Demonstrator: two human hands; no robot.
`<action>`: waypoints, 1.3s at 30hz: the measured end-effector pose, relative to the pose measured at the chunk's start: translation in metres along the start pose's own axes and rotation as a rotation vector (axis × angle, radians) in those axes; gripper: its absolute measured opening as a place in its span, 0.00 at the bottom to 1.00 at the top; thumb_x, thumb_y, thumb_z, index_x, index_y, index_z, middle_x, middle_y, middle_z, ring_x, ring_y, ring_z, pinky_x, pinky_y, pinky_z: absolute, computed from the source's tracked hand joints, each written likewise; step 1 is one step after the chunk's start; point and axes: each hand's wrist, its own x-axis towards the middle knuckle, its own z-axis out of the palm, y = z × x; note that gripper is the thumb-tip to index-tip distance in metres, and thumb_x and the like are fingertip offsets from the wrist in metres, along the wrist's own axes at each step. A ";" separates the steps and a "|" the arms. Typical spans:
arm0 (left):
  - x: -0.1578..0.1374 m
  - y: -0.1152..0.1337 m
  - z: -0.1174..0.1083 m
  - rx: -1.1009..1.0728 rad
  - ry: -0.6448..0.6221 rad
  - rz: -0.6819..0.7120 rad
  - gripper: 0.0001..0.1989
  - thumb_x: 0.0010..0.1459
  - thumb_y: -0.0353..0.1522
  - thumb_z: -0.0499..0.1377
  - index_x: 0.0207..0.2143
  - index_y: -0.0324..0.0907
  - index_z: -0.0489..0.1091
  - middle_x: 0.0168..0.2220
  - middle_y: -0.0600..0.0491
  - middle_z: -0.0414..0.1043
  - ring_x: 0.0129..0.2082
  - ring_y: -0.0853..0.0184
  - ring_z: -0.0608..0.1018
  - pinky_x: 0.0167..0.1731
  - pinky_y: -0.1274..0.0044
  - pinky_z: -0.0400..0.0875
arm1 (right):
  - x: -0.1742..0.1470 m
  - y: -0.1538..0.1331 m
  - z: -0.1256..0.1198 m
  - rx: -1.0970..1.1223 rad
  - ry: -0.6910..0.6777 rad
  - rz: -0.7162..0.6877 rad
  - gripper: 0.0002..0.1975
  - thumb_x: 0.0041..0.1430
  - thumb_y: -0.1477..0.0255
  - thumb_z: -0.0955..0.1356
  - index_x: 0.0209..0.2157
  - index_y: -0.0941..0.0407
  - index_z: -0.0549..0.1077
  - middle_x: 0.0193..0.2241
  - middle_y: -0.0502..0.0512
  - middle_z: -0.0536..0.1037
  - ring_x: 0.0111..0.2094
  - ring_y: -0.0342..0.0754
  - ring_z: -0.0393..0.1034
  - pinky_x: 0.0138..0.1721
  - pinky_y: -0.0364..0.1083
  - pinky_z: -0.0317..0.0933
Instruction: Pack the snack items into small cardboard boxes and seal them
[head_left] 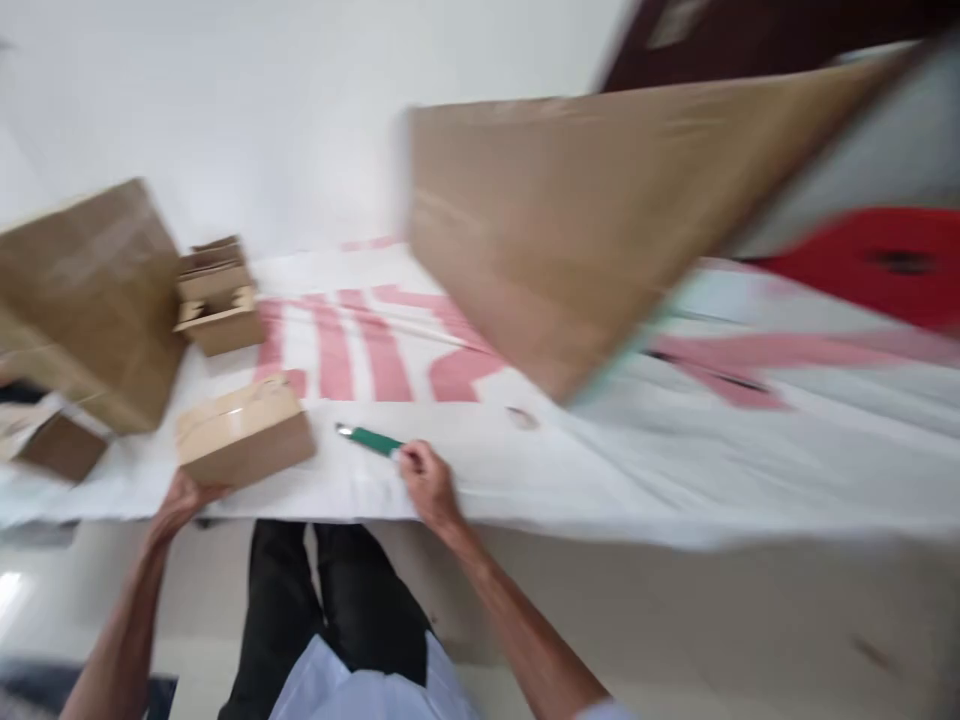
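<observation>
My left hand [187,497] grips the near lower edge of a small closed cardboard box [247,440], fingers partly hidden under it. The box is at the table's front edge, slightly tilted in view. My right hand [431,485] is closed on the end of a slim green tool with a silver tip [373,440]. The tip points left, toward the small box. Whether the tool is a cutter or a pen, I cannot make out.
A large cardboard box [570,220] rises at the centre right, blurred. Another big box [97,300] stands left, beside an open small carton [220,310] and a small box [56,440]. A white cloth with red print [510,480] covers the table. A red chair [892,265] is at right.
</observation>
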 end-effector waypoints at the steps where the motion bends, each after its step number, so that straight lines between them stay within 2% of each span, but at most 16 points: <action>1: -0.008 -0.014 -0.004 0.017 0.061 -0.028 0.43 0.43 0.51 0.74 0.61 0.45 0.76 0.54 0.44 0.83 0.65 0.42 0.77 0.66 0.54 0.73 | -0.002 0.004 -0.001 -0.001 -0.012 0.021 0.11 0.57 0.54 0.65 0.30 0.45 0.68 0.27 0.59 0.79 0.29 0.58 0.74 0.35 0.56 0.70; 4: -0.023 -0.053 -0.016 0.033 0.157 -0.059 0.49 0.42 0.46 0.77 0.66 0.40 0.71 0.63 0.42 0.77 0.70 0.43 0.71 0.71 0.57 0.66 | -0.002 0.018 0.000 -0.022 -0.059 0.057 0.18 0.53 0.48 0.65 0.31 0.48 0.69 0.26 0.59 0.78 0.28 0.57 0.72 0.34 0.55 0.68; 6: -0.029 -0.071 -0.020 0.027 0.168 -0.048 0.55 0.37 0.42 0.80 0.68 0.38 0.69 0.66 0.39 0.74 0.70 0.42 0.70 0.71 0.57 0.65 | -0.004 0.025 -0.001 -0.076 -0.049 0.091 0.22 0.50 0.45 0.66 0.31 0.50 0.70 0.25 0.59 0.78 0.28 0.56 0.72 0.35 0.55 0.69; 8: -0.032 -0.083 -0.022 0.016 0.148 -0.026 0.58 0.37 0.39 0.80 0.71 0.39 0.66 0.69 0.36 0.71 0.70 0.42 0.69 0.70 0.57 0.65 | -0.009 0.031 -0.003 -0.128 -0.034 0.117 0.23 0.48 0.45 0.66 0.31 0.50 0.70 0.26 0.60 0.79 0.29 0.58 0.72 0.36 0.56 0.69; 13: -0.039 -0.111 -0.032 0.001 0.112 -0.012 0.59 0.41 0.36 0.77 0.75 0.48 0.60 0.73 0.39 0.65 0.71 0.42 0.68 0.63 0.56 0.72 | -0.014 0.032 -0.006 -0.196 -0.028 0.177 0.19 0.44 0.49 0.67 0.31 0.50 0.71 0.27 0.60 0.78 0.30 0.59 0.71 0.37 0.57 0.68; 16: -0.043 -0.129 -0.045 -0.007 0.154 -0.045 0.57 0.42 0.34 0.76 0.75 0.45 0.60 0.72 0.36 0.65 0.70 0.42 0.70 0.58 0.57 0.76 | -0.014 0.027 -0.006 -0.208 -0.035 0.197 0.19 0.43 0.50 0.67 0.31 0.49 0.70 0.27 0.59 0.77 0.31 0.60 0.71 0.38 0.58 0.68; 19: -0.047 -0.144 -0.056 -0.005 0.221 -0.079 0.49 0.46 0.34 0.74 0.71 0.43 0.65 0.70 0.36 0.67 0.68 0.43 0.72 0.54 0.60 0.79 | -0.015 0.023 -0.007 -0.219 -0.037 0.216 0.19 0.42 0.50 0.67 0.31 0.49 0.69 0.27 0.60 0.77 0.31 0.61 0.71 0.40 0.59 0.67; 23: -0.057 -0.153 -0.062 0.037 0.315 -0.112 0.37 0.50 0.33 0.69 0.65 0.41 0.72 0.68 0.37 0.70 0.64 0.45 0.76 0.51 0.62 0.81 | -0.015 0.023 -0.008 -0.239 -0.030 0.252 0.19 0.40 0.50 0.67 0.31 0.48 0.69 0.27 0.60 0.77 0.31 0.62 0.71 0.41 0.60 0.67; 27: -0.070 -0.156 -0.052 0.099 0.366 -0.120 0.31 0.53 0.29 0.66 0.61 0.39 0.75 0.64 0.38 0.74 0.60 0.48 0.78 0.54 0.61 0.80 | -0.015 0.026 -0.010 -0.264 -0.026 0.227 0.19 0.41 0.50 0.67 0.31 0.48 0.69 0.27 0.60 0.77 0.31 0.62 0.71 0.40 0.60 0.67; 33: -0.076 -0.158 -0.027 0.197 0.381 -0.104 0.30 0.53 0.26 0.64 0.60 0.40 0.76 0.61 0.41 0.77 0.58 0.51 0.80 0.60 0.60 0.76 | -0.016 0.030 -0.012 -0.305 -0.036 0.204 0.17 0.42 0.52 0.67 0.31 0.47 0.69 0.27 0.60 0.76 0.31 0.62 0.71 0.40 0.60 0.66; 39: -0.075 -0.159 -0.013 0.322 0.397 -0.056 0.31 0.51 0.24 0.65 0.59 0.42 0.77 0.60 0.45 0.78 0.59 0.52 0.80 0.63 0.60 0.75 | -0.019 0.020 -0.010 -0.374 -0.036 0.228 0.14 0.44 0.54 0.67 0.30 0.47 0.68 0.28 0.56 0.74 0.33 0.60 0.72 0.45 0.58 0.68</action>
